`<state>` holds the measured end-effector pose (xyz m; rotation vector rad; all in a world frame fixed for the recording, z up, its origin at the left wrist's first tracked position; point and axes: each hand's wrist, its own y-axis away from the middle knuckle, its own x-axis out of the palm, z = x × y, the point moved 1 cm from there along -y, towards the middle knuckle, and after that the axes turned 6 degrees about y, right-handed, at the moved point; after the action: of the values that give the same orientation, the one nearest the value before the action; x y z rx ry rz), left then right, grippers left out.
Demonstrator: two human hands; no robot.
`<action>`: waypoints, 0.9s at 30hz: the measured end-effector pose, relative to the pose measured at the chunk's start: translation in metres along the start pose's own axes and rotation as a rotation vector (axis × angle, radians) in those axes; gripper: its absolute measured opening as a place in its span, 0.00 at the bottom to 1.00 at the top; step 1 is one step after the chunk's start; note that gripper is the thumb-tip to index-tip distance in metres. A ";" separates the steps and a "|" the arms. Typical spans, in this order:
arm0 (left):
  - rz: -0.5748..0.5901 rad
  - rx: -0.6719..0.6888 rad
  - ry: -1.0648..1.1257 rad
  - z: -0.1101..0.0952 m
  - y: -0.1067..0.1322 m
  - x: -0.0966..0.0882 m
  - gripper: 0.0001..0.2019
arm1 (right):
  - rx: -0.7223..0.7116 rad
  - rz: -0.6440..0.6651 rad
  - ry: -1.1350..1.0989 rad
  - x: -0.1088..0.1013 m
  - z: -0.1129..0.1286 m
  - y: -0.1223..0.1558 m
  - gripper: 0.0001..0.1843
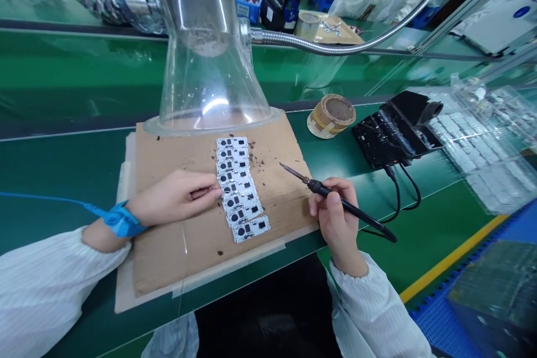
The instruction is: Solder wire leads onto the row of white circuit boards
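A column of several small white circuit boards lies on a brown cardboard sheet, each with dark round and square parts. The lowest board sits slightly apart from the others. At the column's left edge, my left hand has its thumb and fingers pinched on the end of a board near the middle. A blue wrist strap circles that wrist. My right hand grips a soldering iron like a pen. Its tip points up and left, to the right of the boards and apart from them.
A clear fume hood hangs over the cardboard's far edge. To the right stand a round tip-cleaning pot, a black iron stand with cables, and clear plastic trays. A flexible metal hose arches behind.
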<state>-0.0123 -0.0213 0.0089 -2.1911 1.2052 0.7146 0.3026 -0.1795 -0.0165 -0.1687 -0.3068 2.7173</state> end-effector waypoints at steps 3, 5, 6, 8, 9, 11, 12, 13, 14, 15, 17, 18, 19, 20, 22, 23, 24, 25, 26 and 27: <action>0.006 -0.016 0.002 0.000 0.001 0.000 0.19 | -0.004 0.001 -0.019 0.001 0.000 -0.001 0.09; 0.013 -0.025 0.004 0.001 0.001 0.000 0.18 | -0.005 0.002 -0.028 0.001 0.000 -0.001 0.08; 0.017 -0.031 0.005 0.001 0.001 0.001 0.18 | -0.008 0.001 -0.031 0.001 -0.001 -0.001 0.07; 0.023 -0.043 0.007 0.002 0.001 0.001 0.18 | -0.014 0.000 -0.031 0.001 -0.001 -0.001 0.07; 0.023 -0.045 0.009 0.002 0.001 0.001 0.19 | -0.017 -0.001 -0.030 0.001 -0.001 -0.001 0.07; 0.021 -0.041 0.013 0.002 0.000 0.002 0.19 | -0.020 0.001 -0.028 0.000 -0.001 -0.001 0.08; 0.020 -0.038 0.014 0.002 0.000 0.002 0.18 | -0.018 0.003 -0.029 0.000 -0.001 -0.001 0.08; 0.018 -0.032 0.015 0.002 0.000 0.002 0.18 | -0.015 0.007 -0.028 0.000 -0.001 -0.001 0.08; 0.016 -0.026 0.017 0.002 0.000 0.002 0.17 | -0.012 0.009 -0.027 0.000 -0.002 0.000 0.07; 0.014 -0.018 0.019 0.002 0.000 0.002 0.17 | -0.009 0.011 -0.025 0.000 -0.002 0.000 0.07; 0.006 -0.004 0.021 0.002 0.001 0.002 0.16 | -0.008 0.012 -0.022 -0.001 -0.003 0.000 0.07; 0.001 -0.002 0.021 0.002 0.001 0.002 0.16 | -0.011 0.012 -0.022 -0.001 -0.003 0.000 0.07; -0.005 -0.004 0.019 0.002 0.002 0.002 0.17 | -0.018 0.012 -0.024 -0.001 -0.003 0.000 0.07; -0.013 -0.010 0.015 0.003 0.002 0.002 0.17 | -0.024 0.014 -0.026 -0.001 -0.003 0.000 0.07; -0.030 -0.019 0.005 0.004 0.003 0.002 0.18 | -0.036 0.018 -0.031 -0.001 -0.003 0.000 0.07; -0.037 -0.020 0.001 0.004 0.003 0.002 0.18 | -0.038 0.019 -0.032 -0.001 -0.003 0.000 0.07; -0.045 -0.017 -0.002 0.003 0.004 0.002 0.19 | -0.039 0.018 -0.032 -0.001 -0.003 0.000 0.07; -0.053 -0.012 -0.004 0.003 0.004 0.002 0.19 | -0.039 0.019 -0.031 -0.001 -0.004 0.000 0.07; -0.062 -0.005 -0.004 0.003 0.004 0.001 0.19 | -0.039 0.021 -0.029 -0.001 -0.004 0.000 0.07; -0.070 0.001 -0.005 0.002 0.004 0.001 0.19 | -0.040 0.023 -0.027 -0.001 -0.004 0.000 0.07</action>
<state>-0.0155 -0.0221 0.0059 -2.2180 1.1204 0.6900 0.3046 -0.1789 -0.0200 -0.1475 -0.3700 2.7396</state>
